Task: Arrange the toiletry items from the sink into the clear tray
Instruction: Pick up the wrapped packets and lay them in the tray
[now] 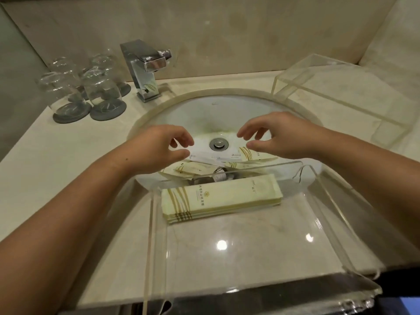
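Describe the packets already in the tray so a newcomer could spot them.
Find the round white sink; a clear tray overlaps its near edge. At the tray's far end lies a stack of long cream packets. Unlike the loose packets round the drain, these are stacked neatly.

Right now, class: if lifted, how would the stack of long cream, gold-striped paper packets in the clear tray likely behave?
The cream packet stack looks thin, so probably light and bendy. Its layered edges suggest packets could slide apart unless pinched together. Flat in the clear tray, it should not roll.
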Motion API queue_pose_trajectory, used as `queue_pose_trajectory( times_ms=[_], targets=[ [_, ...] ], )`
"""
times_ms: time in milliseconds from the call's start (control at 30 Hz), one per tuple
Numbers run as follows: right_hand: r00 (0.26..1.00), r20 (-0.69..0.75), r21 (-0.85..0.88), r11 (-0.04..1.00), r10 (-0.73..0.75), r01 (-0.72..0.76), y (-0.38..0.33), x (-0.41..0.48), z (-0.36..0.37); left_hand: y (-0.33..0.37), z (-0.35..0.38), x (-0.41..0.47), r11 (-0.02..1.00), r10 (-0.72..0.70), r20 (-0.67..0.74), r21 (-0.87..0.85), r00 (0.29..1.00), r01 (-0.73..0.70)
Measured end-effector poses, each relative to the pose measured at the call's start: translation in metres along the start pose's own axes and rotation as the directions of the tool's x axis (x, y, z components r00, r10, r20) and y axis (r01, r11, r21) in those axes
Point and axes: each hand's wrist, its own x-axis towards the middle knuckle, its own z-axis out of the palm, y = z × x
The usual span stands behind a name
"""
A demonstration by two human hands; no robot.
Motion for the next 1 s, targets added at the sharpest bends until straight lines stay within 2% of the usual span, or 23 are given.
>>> queue_pose_trajectory(
  times_ms=[233, 433, 633, 1000],
  targets=[
    [0.987, 0.147, 0.012, 0.998, 0.059, -0.061, 0.035, 0.039, 0.022, -0.029, 0.023, 0.049, 0.996, -0.061, 0.187, 0.078, 0.98, 0.047],
    [0.959, 0.282, -0.073, 0.997, 0.024, -0.004, 0.047, 0.072, 0.045, -0.048, 0.034, 0.075, 0.99, -0.127, 0.258, 0.095, 0.958, 0.106],
    [0.96, 0.279, -0.121, 0.992, 0.01, 0.025, 0.057, 0.091, 0.064, -0.054, 0.045, 0.082, 0.981, -0.189, 0.333, 0.109, 0.924, 0.162],
    [0.938, 0.325, -0.202, 0.978, 0.118, -0.053, 0.064, 0.095, 0.075, -0.058, 0.049, 0.082, 0.973, -0.227, 0.348, 0.111, 0.91, 0.2]
  ],
)
